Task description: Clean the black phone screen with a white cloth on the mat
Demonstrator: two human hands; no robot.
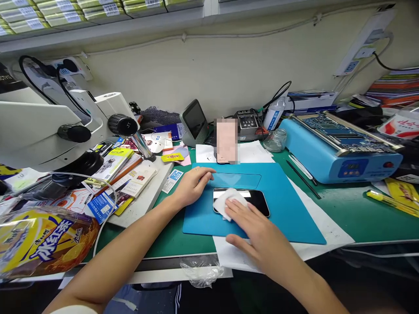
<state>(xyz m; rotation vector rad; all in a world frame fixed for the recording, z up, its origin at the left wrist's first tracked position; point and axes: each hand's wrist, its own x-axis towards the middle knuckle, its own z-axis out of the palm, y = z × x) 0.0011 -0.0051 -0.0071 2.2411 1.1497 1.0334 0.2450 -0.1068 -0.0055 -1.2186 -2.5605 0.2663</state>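
Phone [260, 203] lies partly beneath a cloth [223, 202] under the palm-down right hand [260, 231].

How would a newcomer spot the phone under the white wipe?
On the green bench, find the bright blue mat. Near its middle lies a phone, a white wipe over the left part of its black screen. Unlike the clear sheet just behind it, it is dark; unlike the pink-screened phone at the mat's far edge, it lies flat.

Pale wall [147, 74] behind green worktable [350, 213].
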